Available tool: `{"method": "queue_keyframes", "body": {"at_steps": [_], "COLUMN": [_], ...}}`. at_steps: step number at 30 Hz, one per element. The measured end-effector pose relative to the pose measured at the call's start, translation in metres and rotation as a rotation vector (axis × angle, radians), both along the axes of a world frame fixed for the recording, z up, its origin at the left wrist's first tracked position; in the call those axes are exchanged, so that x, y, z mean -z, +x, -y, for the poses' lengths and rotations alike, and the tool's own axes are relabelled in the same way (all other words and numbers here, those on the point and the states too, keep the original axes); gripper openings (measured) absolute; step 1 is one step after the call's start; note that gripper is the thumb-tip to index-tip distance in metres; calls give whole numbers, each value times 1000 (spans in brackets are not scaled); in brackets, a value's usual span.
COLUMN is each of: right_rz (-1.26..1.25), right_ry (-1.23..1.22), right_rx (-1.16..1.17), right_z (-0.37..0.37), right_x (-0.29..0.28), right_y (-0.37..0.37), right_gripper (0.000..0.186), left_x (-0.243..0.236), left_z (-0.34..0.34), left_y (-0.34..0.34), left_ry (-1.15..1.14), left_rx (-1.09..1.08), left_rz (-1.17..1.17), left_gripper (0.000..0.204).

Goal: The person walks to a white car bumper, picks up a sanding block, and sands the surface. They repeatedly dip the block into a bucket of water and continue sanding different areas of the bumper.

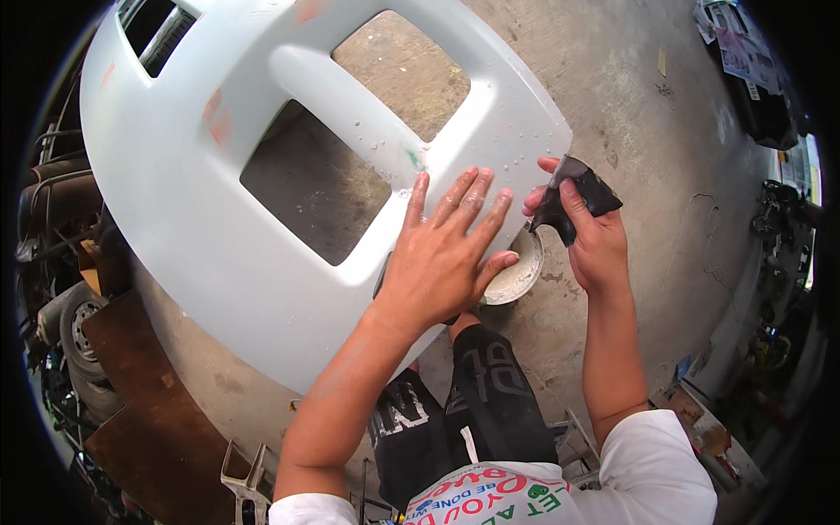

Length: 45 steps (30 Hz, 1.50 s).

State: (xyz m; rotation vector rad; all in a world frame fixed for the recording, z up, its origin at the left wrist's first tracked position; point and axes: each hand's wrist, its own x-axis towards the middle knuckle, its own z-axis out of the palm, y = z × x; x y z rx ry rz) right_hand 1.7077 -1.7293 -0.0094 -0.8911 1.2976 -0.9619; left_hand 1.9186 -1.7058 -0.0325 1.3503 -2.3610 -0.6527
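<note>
A pale grey-white car bumper [210,210] with large openings fills the left and middle of the view. My left hand [446,236] has its fingers spread over the bumper's surface, just right of one opening; whether the palm presses on it I cannot tell. Held between thumb and fingers of my right hand [595,236] is a folded, curling sheet of black sandpaper [577,197], off the bumper's right corner. Water drops and a small green smear [414,159] show on the bumper near my left fingertips. Partly hidden below my hands is a round bowl [529,271] of cloudy liquid.
Concrete floor [647,280] lies around the bumper. Against the left side are a car wheel [83,328], a rusty brown sheet [149,411] and piled parts. Papers [744,48] lie on a dark object at the upper right. A metal frame [245,486] stands near my left elbow.
</note>
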Motion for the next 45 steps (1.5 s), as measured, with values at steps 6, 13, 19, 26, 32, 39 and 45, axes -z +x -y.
{"method": "queue_keyframes", "body": {"at_steps": [6,13,19,26,32,39,45], "right_rz": [-590,-1083,-827,-834,-818,-825,-783], "right_ry": [69,126,313,262,318,253,313], "right_rx": [-437,-600,-473,-402,-456,-374,-427], "right_z": [45,72,78,73,72,69,64], "right_x": [4,22,23,26,21,26,29], "right_y": [40,93,85,89,93,92,90], "right_gripper": [36,37,29,32,32,33,34], "left_x": [22,24,29,27,24,19,20], "left_z": [8,-12,-9,-10,-8,-2,-3], "left_y": [83,83,78,75,81,83,84], "left_ry": [-143,273,459,449,478,550,525], "left_rx": [-136,-517,-529,-531,-506,-464,-453], "left_rz": [207,-94,-120,-164,-189,-185,-226], "left_gripper": [39,41,51,57,63,69,71]}}
